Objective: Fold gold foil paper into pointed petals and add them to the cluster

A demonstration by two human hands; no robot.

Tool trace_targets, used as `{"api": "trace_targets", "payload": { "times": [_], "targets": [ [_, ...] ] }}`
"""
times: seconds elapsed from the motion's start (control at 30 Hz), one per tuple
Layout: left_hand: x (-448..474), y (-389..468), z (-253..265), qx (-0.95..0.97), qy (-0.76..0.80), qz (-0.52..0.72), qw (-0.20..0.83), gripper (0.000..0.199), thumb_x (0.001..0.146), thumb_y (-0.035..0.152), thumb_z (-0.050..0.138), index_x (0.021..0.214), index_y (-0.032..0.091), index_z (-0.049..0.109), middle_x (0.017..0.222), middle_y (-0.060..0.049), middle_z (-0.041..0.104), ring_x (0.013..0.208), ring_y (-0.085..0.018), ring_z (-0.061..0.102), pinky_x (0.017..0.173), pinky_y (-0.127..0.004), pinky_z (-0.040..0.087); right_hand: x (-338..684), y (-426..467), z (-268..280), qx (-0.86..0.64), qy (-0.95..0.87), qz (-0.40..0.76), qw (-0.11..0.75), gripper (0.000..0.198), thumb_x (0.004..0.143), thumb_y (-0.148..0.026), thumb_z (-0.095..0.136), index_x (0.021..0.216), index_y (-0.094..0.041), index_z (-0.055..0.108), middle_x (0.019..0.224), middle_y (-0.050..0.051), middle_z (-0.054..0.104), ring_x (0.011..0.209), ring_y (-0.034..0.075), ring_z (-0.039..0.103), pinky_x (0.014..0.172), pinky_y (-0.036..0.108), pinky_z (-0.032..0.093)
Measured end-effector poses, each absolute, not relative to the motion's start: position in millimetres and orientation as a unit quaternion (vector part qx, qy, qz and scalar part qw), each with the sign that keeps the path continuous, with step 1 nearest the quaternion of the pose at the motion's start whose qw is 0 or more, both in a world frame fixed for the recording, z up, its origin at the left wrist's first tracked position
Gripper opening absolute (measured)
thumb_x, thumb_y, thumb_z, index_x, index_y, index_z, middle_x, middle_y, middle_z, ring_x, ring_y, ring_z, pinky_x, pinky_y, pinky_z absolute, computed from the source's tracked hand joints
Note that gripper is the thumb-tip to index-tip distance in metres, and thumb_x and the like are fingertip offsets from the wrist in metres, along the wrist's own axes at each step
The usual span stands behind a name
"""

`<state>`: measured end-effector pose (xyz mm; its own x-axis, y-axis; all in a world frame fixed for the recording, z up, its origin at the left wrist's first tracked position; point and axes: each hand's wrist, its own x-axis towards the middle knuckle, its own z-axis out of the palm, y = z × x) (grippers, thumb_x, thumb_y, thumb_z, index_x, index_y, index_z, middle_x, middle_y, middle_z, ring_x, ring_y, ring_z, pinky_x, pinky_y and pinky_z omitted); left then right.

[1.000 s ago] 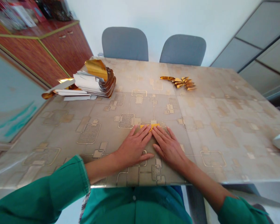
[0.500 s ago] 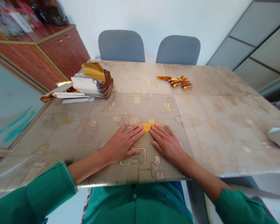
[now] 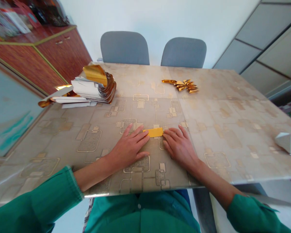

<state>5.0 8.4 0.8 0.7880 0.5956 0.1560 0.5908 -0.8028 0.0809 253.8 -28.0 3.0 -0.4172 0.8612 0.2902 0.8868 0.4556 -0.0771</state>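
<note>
A small folded strip of yellow-gold paper (image 3: pixel 155 132) lies flat on the patterned tablecloth in front of me. My left hand (image 3: pixel 129 145) rests on the table with fingers spread, its fingertips over the strip's left end. At the strip's right end is my right hand (image 3: pixel 180 145), fingers stretched out and the fingertips touching or just beside the edge. Neither hand grips the paper; most of its surface shows between them.
A stack of gold-and-white paper sheets (image 3: pixel 94 85) stands at the back left. Folded gold paper pieces (image 3: pixel 184 85) lie at the back centre. A white folded object (image 3: pixel 289 144) sits near the right edge. Two grey chairs (image 3: pixel 124 48) are behind the table (image 3: pixel 223 123).
My right hand has slid right, from on top of the paper strip to its right end, uncovering more of it. My left hand stays at the left end.
</note>
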Motion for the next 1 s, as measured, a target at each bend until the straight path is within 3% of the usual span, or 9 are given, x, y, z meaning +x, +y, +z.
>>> {"api": "trace_targets", "payload": {
  "times": [0.2,0.43,0.63,0.77,0.87,1.0],
  "targets": [
    [6,11,4,0.945,0.314,0.09,0.015,0.048,0.098,0.052,0.047,0.132,0.021,0.058,0.139,-0.009,0.057,0.142,-0.032,0.037,0.119,-0.063,0.011,238,-2,0,-0.521,-0.84,-0.059,0.141,0.021,0.099,-0.024,0.049,0.109,-0.022,0.068,0.1,0.005,0.07,0.098,0.022,0.054,0.106,0.04,0.031],
    [-5,10,-6,0.941,0.328,0.079,0.024,0.053,0.099,0.055,0.041,0.145,0.028,0.046,0.148,-0.006,0.049,0.144,-0.031,0.034,0.119,-0.061,0.008,252,-1,-1,-0.522,-0.838,-0.081,0.137,0.019,0.097,-0.026,0.054,0.108,-0.027,0.07,0.099,0.003,0.069,0.096,0.02,0.053,0.106,0.041,0.024],
    [-13,11,-5,0.944,0.32,0.078,0.03,0.052,0.102,0.054,0.035,0.144,0.027,0.046,0.148,-0.004,0.049,0.144,-0.029,0.034,0.119,-0.06,0.005,252,3,4,-0.524,-0.835,-0.062,0.155,0.021,0.098,-0.03,0.053,0.102,-0.027,0.073,0.097,0.002,0.07,0.093,0.021,0.053,0.098,0.038,0.03],
    [-7,18,1,0.94,0.324,0.103,0.04,0.039,0.102,0.046,0.04,0.131,0.028,0.059,0.139,-0.003,0.059,0.141,-0.029,0.039,0.119,-0.061,0.007,253,6,5,-0.52,-0.838,-0.048,0.16,0.02,0.097,-0.032,0.055,0.1,-0.026,0.074,0.096,0.003,0.069,0.092,0.021,0.051,0.089,0.037,0.033],
    [6,27,6,0.931,0.337,0.129,0.05,0.027,0.102,0.036,0.046,0.108,0.027,0.071,0.12,0.0,0.07,0.134,-0.028,0.048,0.118,-0.062,0.011,252,11,5,-0.522,-0.838,-0.039,0.154,0.015,0.094,-0.029,0.059,0.096,-0.025,0.074,0.098,0.003,0.069,0.093,0.021,0.052,0.087,0.036,0.033],
    [24,36,7,0.915,0.371,0.153,0.041,0.015,0.096,0.028,0.059,0.089,0.022,0.07,0.1,-0.001,0.073,0.12,-0.025,0.058,0.117,-0.059,0.017,249,15,5,-0.519,-0.841,-0.019,0.152,0.013,0.093,-0.025,0.059,0.093,-0.022,0.071,0.099,0.003,0.07,0.095,0.021,0.053,0.089,0.035,0.034]
  ]
}}
